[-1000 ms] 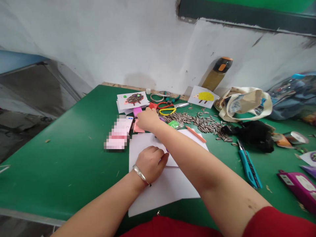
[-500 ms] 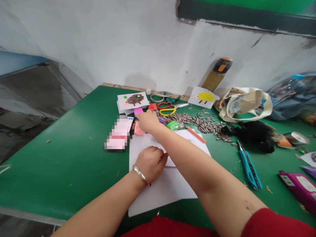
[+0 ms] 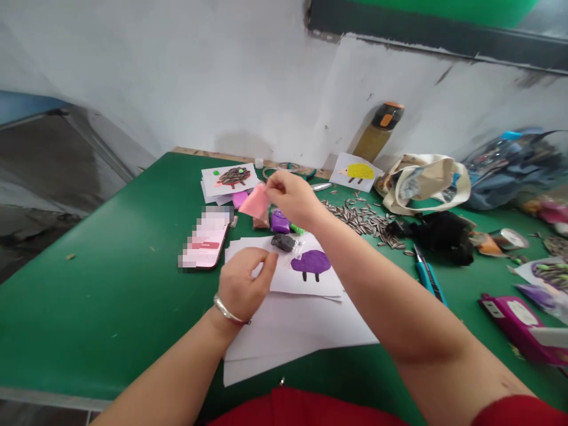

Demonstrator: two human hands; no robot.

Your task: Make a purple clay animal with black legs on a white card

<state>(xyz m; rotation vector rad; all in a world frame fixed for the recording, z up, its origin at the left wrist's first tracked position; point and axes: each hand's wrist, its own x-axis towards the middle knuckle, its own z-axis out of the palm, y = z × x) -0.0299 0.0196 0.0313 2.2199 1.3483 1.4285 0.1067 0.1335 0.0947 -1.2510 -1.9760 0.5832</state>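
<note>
While the right hand [image 3: 293, 198] pinches a pink packet [image 3: 256, 203] (lifted) — the left hand [image 3: 242, 284] rests loosely curled on white paper [image 3: 302, 325].

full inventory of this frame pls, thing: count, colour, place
flat green table top: 1, green, under everything
white paper sheets: a stack, white, near edge
paper card with purple clay animal: 1, white and purple, on the stack
small pink clay bag: 1, pink, in right hand
dark grey clay bag: 1, grey, on the stack
purple clay bag: 1, purple, under right hand
pink phone: 1, blurred, left of stack
striped sunflower seeds: a pile, centre right
yellow hedgehog card: 1, by wall
seed hedgehog card: 1, far left
blue utility knife: 1, right
cream tote bag: 1, far right
left hand: on the stack, silver bracelet
right hand: raised, pinch grip on pink bag
</note>
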